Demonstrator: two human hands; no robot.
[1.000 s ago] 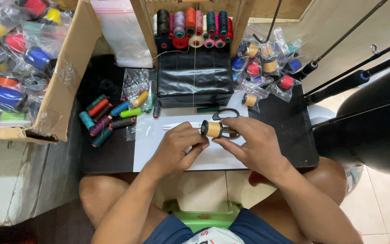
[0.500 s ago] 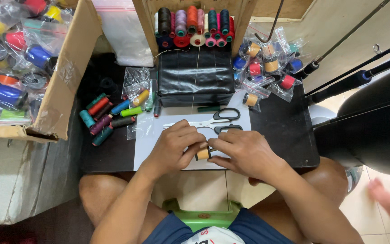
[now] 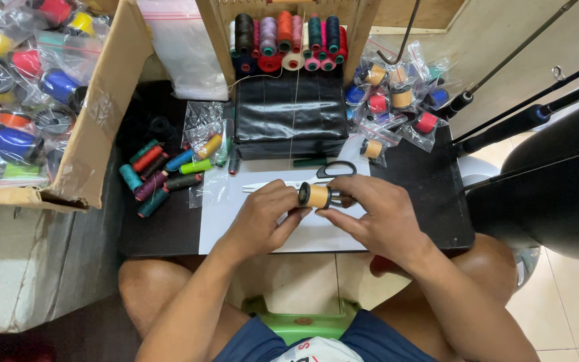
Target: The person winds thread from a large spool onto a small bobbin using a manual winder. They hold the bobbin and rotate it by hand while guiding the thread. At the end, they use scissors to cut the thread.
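Cardboard box [image 3: 95, 121] at far left, tipped open, stuffed with clear bags of thread spools in blue, red, yellow and orange. Just right of it, on the black table [image 3: 430, 194], a loose cluster of small coloured bobbins [image 3: 162, 175] in teal, red, purple, blue and green, with a yellow one and crumpled clear bags [image 3: 204, 124] beside them. White sheet [image 3: 236, 221] lies across the table's near edge. Left hand [image 3: 263, 220] over the sheet, fingers curled, thumb and fingertips pinching the left end of a tan thread spool [image 3: 315, 196] with black end caps. Spool held on its side, lifted just above the sheet, between both hands at centre. Scissors [image 3: 309, 179] with black handles and pale blades lie flat on the sheet, directly behind the spool. Further back, a black folded bundle [image 3: 289, 110], and above it a wooden rack [image 3: 289, 33] of upright thread cones in black, purple, orange, pink, teal and white. Right hand [image 3: 380, 218] closed on the spool's right end, fingers wrapped from above. More bagged spools [image 3: 397, 94] at right rear of the table. Dark rods [image 3: 524, 117] slant across the far right. Person's bare knees show below the table, green stool [image 3: 303, 318] between them.
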